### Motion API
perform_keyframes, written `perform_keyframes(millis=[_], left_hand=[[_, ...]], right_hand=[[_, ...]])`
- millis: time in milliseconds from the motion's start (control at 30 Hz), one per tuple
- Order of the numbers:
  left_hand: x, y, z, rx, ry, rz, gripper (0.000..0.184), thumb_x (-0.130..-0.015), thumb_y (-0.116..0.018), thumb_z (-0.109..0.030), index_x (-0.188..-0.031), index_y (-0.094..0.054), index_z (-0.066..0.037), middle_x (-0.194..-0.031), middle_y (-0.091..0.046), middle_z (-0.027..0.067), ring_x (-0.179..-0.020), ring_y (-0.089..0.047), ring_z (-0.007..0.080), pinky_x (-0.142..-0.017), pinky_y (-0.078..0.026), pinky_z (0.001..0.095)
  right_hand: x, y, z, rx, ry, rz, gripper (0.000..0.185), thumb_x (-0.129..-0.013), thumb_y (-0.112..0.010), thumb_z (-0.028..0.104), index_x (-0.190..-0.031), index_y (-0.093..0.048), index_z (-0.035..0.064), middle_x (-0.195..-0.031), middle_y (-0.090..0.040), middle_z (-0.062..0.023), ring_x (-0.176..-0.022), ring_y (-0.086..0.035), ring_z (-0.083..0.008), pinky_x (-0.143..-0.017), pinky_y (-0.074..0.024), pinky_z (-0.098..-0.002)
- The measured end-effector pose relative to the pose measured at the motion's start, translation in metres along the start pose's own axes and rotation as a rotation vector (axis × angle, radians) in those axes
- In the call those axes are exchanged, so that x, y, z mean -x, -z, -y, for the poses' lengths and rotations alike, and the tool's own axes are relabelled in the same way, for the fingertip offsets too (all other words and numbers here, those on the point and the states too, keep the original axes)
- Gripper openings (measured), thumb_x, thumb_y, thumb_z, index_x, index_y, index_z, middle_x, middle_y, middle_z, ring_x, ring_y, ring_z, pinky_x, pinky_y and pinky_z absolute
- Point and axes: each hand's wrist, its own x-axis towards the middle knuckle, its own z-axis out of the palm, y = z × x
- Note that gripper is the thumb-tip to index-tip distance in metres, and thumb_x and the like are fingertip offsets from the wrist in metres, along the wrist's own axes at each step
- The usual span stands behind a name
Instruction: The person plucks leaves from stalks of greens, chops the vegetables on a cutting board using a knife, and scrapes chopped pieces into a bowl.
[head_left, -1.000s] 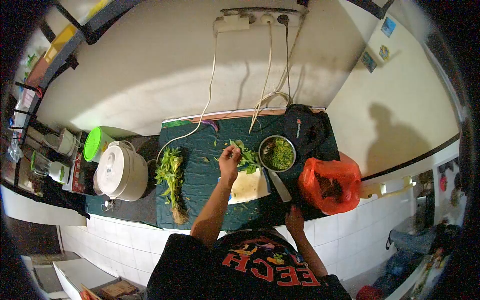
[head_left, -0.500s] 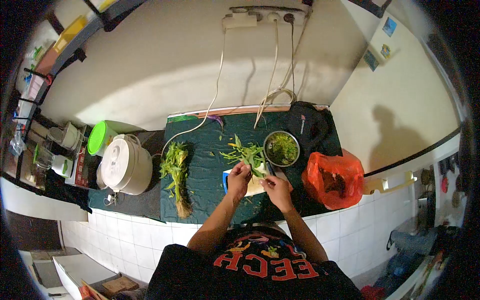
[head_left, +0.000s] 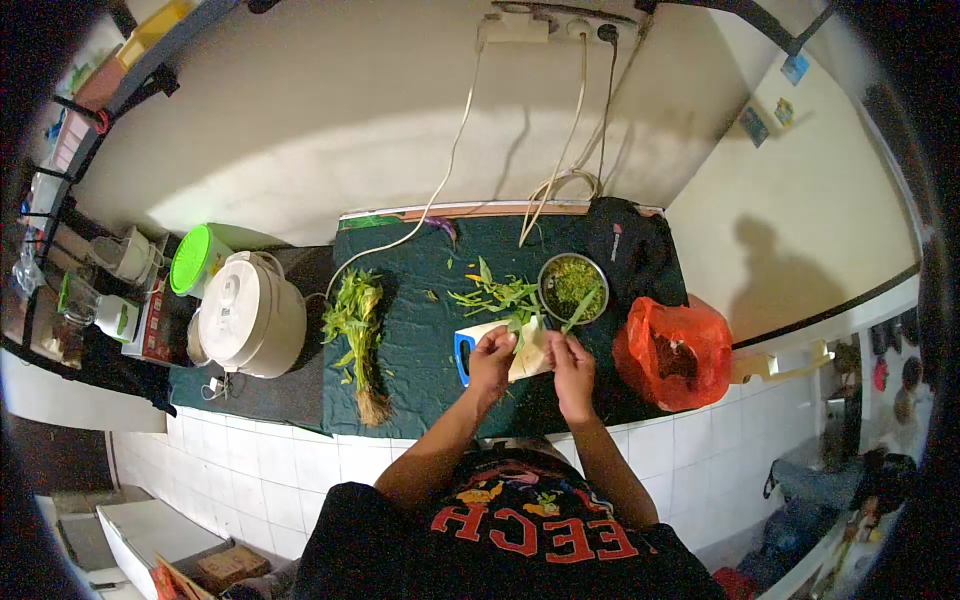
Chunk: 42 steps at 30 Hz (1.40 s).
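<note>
Above a white cutting board (head_left: 532, 364) with a blue handle, both hands are closed in a pinch. My left hand (head_left: 491, 364) grips a piece of leafy greens (head_left: 517, 328). In the fingers of my right hand (head_left: 572, 374) is a long green leaf (head_left: 578, 311), pointing up and right. Loose leafy stems (head_left: 500, 294) lie just beyond the board. A metal bowl (head_left: 604, 306) beside them holds green pieces (head_left: 573, 285). To the left lies a bundle of leafy greens (head_left: 354, 318) with its roots at the near end.
An open red plastic bag (head_left: 700, 350) stands to the right, a black bag (head_left: 625, 245) behind it. On the left are a white rice cooker (head_left: 240, 315) and a green-lidded tub (head_left: 192, 258). A purple eggplant (head_left: 441, 227) and a white cable (head_left: 455, 150) lie toward the wall.
My hands have moved apart, the right one now holding a separate leaf upright. The whole view has shifted slightly.
</note>
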Motion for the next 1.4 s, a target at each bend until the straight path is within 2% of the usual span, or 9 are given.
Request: perform_keyframes(millis=[167,333,600,700,767,800,900,1133,1400], left_hand=[[0.012,-0.012,-0.001,-0.235,-0.166,0.024,0.03,-0.086,-0.072,-0.005,-0.112,-0.058,-0.001,-0.097,-0.064,0.0048,-0.082,-0.06,0.012,-0.073,-0.051,0.025],[0.023,-0.013,-0.005,-0.289,-0.197,-0.035,0.03,-0.085,-0.073,-0.005,-0.111,-0.059,0.0,-0.1,-0.064,0.0058,-0.088,-0.06,0.0125,-0.076,-0.051,0.0256],[0.034,0.005,-0.014,-0.28,-0.178,-0.062,0.035,-0.088,-0.072,-0.01,-0.117,-0.056,0.0,-0.112,-0.061,0.0099,-0.099,-0.059,0.0158,-0.083,-0.05,0.0283],[0.048,-0.002,-0.038,-0.686,-0.437,-0.191,0.048,-0.089,-0.07,-0.016,-0.13,-0.05,-0.001,-0.126,-0.054,0.0175,-0.115,-0.055,0.028,-0.096,-0.045,0.0393],[0.069,-0.019,-0.088,-1.492,-0.979,0.12,0.058,-0.09,-0.068,-0.02,-0.139,-0.042,-0.005,-0.137,-0.044,0.0239,-0.125,-0.046,0.0418,-0.107,-0.033,0.0486],[0.061,-0.008,-0.097,-1.495,-0.96,0.479,0.06,-0.088,-0.068,-0.023,-0.141,-0.043,-0.008,-0.131,-0.05,0.0231,-0.123,-0.046,0.0431,-0.11,-0.028,0.0511],[0.077,-0.01,-0.114,-1.622,-0.829,0.908,0.059,-0.087,-0.066,-0.029,-0.139,-0.046,-0.009,-0.122,-0.059,0.0172,-0.122,-0.05,0.0352,-0.109,-0.028,0.0524],[0.086,-0.004,-0.112,-1.535,-0.667,0.902,0.038,-0.092,-0.06,-0.019,-0.127,-0.056,-0.004,-0.098,-0.062,0.0147,-0.092,-0.061,0.0342,-0.079,-0.05,0.0402],[0.102,-0.005,-0.123,-1.449,-0.618,0.938,0.036,-0.09,-0.063,-0.016,-0.123,-0.057,-0.001,-0.1,-0.06,0.016,-0.092,-0.061,0.0365,-0.081,-0.051,0.0417]], right_hand=[[0.01,-0.022,0.001,0.607,0.246,0.094,0.034,-0.099,-0.055,0.028,-0.104,-0.068,-0.0028,-0.076,-0.069,-0.0111,-0.068,-0.065,-0.0137,-0.06,-0.0488,-0.0314],[0.028,-0.035,0.001,0.798,0.309,0.093,0.026,-0.094,-0.057,0.018,-0.082,-0.065,-0.003,-0.07,-0.063,-0.0216,-0.061,-0.061,-0.0366,-0.059,-0.0467,-0.0386],[0.042,-0.04,-0.009,0.75,0.359,0.066,0.021,-0.093,-0.057,0.015,-0.085,-0.063,-0.0031,-0.073,-0.062,-0.0231,-0.065,-0.062,-0.0375,-0.059,-0.0461,-0.0426],[0.043,-0.034,0.007,0.925,0.433,0.136,0.019,-0.092,-0.054,0.013,-0.086,-0.063,-0.0023,-0.077,-0.063,-0.0239,-0.07,-0.063,-0.04,-0.062,-0.0471,-0.0456],[0.041,-0.025,0.018,1.005,0.349,0.39,0.019,-0.092,-0.053,0.013,-0.083,-0.062,-0.0023,-0.079,-0.063,-0.0245,-0.076,-0.062,-0.0424,-0.067,-0.0474,-0.0486],[0.035,-0.017,0.013,0.995,0.363,0.483,0.019,-0.091,-0.054,0.013,-0.082,-0.061,-0.0024,-0.081,-0.062,-0.0251,-0.079,-0.061,-0.043,-0.069,-0.0474,-0.0487],[0.042,-0.014,0.043,1.173,0.365,0.597,0.021,-0.092,-0.053,0.015,-0.081,-0.061,-0.002,-0.08,-0.063,-0.0229,-0.081,-0.062,-0.0412,-0.07,-0.0473,-0.048],[0.051,-0.004,0.057,1.098,0.331,0.639,0.028,-0.096,-0.049,0.023,-0.087,-0.058,-0.0021,-0.084,-0.063,-0.0239,-0.081,-0.061,-0.0423,-0.07,-0.0459,-0.0487],[0.061,-0.007,0.064,1.147,0.258,0.615,0.038,-0.099,-0.045,0.03,-0.089,-0.063,-0.0021,-0.09,-0.066,-0.0261,-0.087,-0.064,-0.0443,-0.078,-0.0487,-0.0519]])
